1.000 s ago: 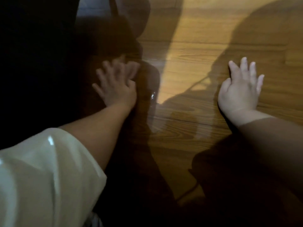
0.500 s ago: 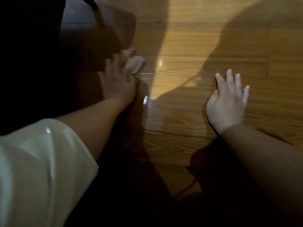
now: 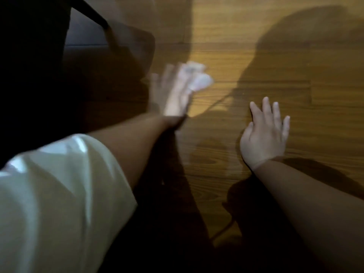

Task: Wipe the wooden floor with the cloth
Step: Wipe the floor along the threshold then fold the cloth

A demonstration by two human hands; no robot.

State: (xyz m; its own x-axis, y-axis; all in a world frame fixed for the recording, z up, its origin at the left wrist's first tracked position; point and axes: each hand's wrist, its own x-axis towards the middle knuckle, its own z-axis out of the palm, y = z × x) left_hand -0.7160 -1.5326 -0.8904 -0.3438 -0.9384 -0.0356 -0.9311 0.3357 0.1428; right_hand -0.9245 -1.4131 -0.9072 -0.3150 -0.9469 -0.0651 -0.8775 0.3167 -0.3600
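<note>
— Quick, left to right. What's there?
— White sleeve (image 3: 59, 194) at bottom left. Dark furniture above it, with one slanted leg (image 3: 94, 14) showing. The rest of that side is too dark to read.
— Left hand?
— The left hand (image 3: 173, 97) is out in front, smeared with motion blur. Fingers look stretched out flat, pressing on the cloth (image 3: 197, 77), not bunched round it. I can't make out the thumb.
— And the cloth itself?
— Small, pale, crumpled. It's on the wooden floor (image 3: 226, 56), under and just past those fingertips, right where shadow meets the lit boards.
— Right hand?
— The right hand (image 3: 266, 134) is well apart from the cloth, palm down on the boards. Fingers are straight and spread, holding nothing. I read it as a prop for body weight.
— Anything else on the floor?
— A thin curved line between the hands; cord or shadow, can't tell. Big shadows of the person fall over the planks on the right.
— Step?
— Mid-wipe, I'd say. Only the wiping hand is blurred, which suggests a stroke in progress. How much floor is done I can't judge; there's no visible wet or dirty patch.
— Next move needs?
— Probably even downward pressure, so the cloth doesn't slip out from under flat fingers. The bracing hand should stay planted, or shift if the stroke heads its way.
</note>
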